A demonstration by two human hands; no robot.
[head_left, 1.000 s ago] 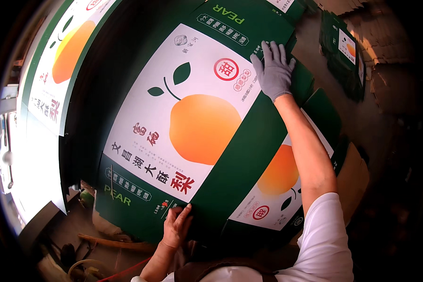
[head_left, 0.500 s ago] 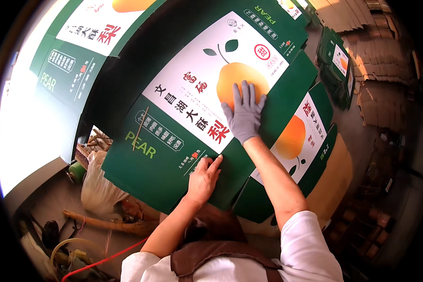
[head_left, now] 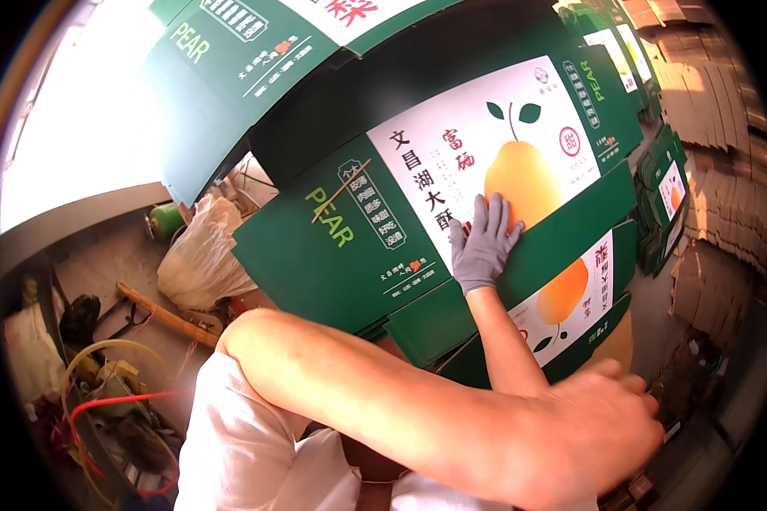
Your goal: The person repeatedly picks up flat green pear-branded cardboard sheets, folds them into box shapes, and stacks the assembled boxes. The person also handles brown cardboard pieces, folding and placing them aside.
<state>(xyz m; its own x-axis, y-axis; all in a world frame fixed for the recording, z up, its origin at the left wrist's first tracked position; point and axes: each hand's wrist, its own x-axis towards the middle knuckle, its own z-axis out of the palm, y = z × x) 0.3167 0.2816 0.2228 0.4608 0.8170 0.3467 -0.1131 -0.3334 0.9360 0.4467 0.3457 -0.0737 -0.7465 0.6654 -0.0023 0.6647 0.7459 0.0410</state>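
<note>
A printed green-and-white cardboard carton sheet (head_left: 315, 277) with a yellow pear picture lies before me. My right hand (head_left: 484, 247), in a grey glove, rests flat on it below the pear, fingers spread. My bare left hand (head_left: 592, 430) is off the sheet; its arm crosses over my right forearm to the right. Its fingers look curled in and slightly blurred, and whatever they may hold is hidden. A thin tan strip (head_left: 343, 191) lies across the sheet's green left part. Under the sheet's near edge shows another printed carton panel (head_left: 562, 298).
Another printed carton (head_left: 256, 81) stands at the far left. At right are a bundle of green cartons (head_left: 661, 200) and stacks of brown cardboard (head_left: 712, 136). A plastic bag (head_left: 204, 255), a wooden pole (head_left: 166, 313) and a red hose (head_left: 128, 399) lie at lower left.
My left hand has left the sheet's near edge and swung right across my right forearm. My gloved hand stays on the sheet. The view has shifted, so the cartons appear further right.
</note>
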